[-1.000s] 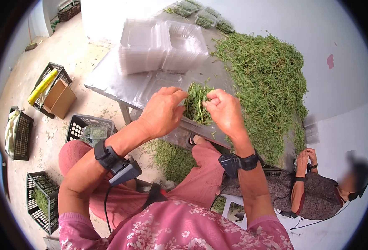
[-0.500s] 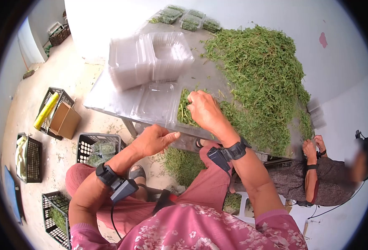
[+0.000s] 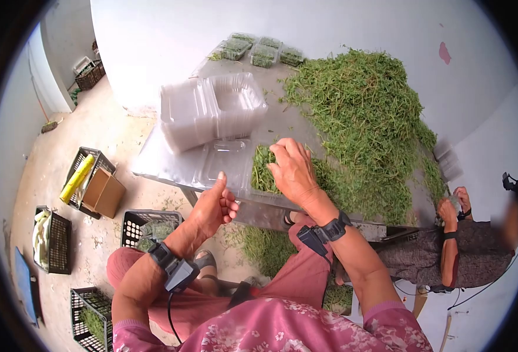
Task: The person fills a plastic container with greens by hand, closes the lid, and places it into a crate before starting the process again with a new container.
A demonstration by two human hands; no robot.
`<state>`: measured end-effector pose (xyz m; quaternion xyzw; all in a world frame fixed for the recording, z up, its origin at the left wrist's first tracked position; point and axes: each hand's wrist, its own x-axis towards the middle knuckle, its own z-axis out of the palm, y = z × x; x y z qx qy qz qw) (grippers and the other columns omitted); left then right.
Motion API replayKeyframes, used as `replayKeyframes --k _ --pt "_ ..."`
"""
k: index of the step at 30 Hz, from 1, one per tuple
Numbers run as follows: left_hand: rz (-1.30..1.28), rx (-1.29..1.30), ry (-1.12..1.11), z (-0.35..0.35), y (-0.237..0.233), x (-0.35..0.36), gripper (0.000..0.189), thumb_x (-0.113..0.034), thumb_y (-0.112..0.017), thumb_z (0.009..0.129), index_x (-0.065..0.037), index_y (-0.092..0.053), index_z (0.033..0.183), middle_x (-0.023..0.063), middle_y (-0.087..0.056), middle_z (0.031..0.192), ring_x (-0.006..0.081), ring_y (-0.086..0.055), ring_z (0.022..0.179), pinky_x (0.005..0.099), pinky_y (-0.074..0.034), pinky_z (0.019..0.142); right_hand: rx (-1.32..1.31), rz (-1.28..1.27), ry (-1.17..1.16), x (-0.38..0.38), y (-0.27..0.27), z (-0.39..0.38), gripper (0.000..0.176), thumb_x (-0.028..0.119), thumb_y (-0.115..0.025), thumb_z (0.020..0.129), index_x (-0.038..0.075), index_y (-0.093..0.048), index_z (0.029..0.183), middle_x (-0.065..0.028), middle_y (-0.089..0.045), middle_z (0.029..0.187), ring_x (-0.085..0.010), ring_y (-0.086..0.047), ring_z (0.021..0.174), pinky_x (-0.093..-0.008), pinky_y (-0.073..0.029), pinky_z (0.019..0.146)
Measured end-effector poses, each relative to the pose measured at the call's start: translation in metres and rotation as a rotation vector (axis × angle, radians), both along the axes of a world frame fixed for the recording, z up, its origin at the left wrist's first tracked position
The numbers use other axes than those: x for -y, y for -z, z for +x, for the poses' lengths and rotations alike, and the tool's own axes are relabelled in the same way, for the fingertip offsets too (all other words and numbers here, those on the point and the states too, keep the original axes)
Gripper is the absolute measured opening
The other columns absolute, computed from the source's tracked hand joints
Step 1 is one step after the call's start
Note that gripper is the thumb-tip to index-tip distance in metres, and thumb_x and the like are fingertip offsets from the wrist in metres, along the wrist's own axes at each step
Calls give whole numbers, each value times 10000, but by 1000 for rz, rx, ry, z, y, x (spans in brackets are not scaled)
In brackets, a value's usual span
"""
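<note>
An open clear plastic clamshell box lies at the table's near edge, its lid folded out to the left. Green leafy stems fill its other half. Over these greens rests my right hand, fingers bent, thumb and forefinger apart, touching the stems. My left hand is just off the table edge near the lid, thumb raised and fingers loosely curled, with nothing seen in it. Behind the lid stands a tall stack of clear boxes. To the right spreads a large heap of greens.
Several filled boxes sit at the table's far end. Black crates stand on the floor at left, one crate beside my knee. More greens lie below the table. Another person's hands work at the right.
My right hand's thumb and forefinger have come apart over the greens. The left hand has turned, its thumb now pointing up. The view has shifted slightly, so the table sits lower.
</note>
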<state>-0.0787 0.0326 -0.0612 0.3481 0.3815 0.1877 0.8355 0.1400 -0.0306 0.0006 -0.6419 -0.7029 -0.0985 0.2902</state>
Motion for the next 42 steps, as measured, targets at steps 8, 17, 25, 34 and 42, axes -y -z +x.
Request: replayKeyframes --k 8,17,25,34,42 --pt "4 -83 -162 6 -2 3 481 -497 -474 1008 -32 -586 957 43 -618 713 139 -567 570 274 -426 529 87 -215 -3 -6 23 8 286 117 -624 895 -6 -567 1147 -169 -598 1077 -360 -547 1021 -472 -438 894" --pt "-17 -32 -257 11 4 25 327 -385 -537 991 -67 -612 1003 45 -622 759 137 -572 576 269 -418 540 103 -367 37 -4 13 8 273 145 -582 930 10 -571 1167 -185 -598 1058 -374 -545 1018 -490 -426 892" --pt "301 -39 -251 13 3 46 388 -382 -570 994 -5 -665 985 57 -638 748 135 -583 546 266 -440 527 160 -325 57 2 21 7 355 152 -613 915 8 -564 1236 -148 -589 1133 -339 -536 1085 -451 -415 936" --pt "1305 -441 -187 13 -6 40 423 -287 -663 924 33 -608 1196 182 -643 963 316 -637 742 405 -523 701 -12 -263 -23 8 19 14 352 101 -563 927 -3 -537 1262 -181 -607 1190 -371 -546 1124 -470 -415 952" --pt "1767 -369 -100 23 -21 38 663 -223 -718 845 -22 -449 1417 245 -503 1304 407 -531 1113 458 -479 902 -170 -112 -27 11 2 29 323 36 -446 945 23 -575 1241 -214 -672 1114 -393 -649 1020 -444 -491 904"
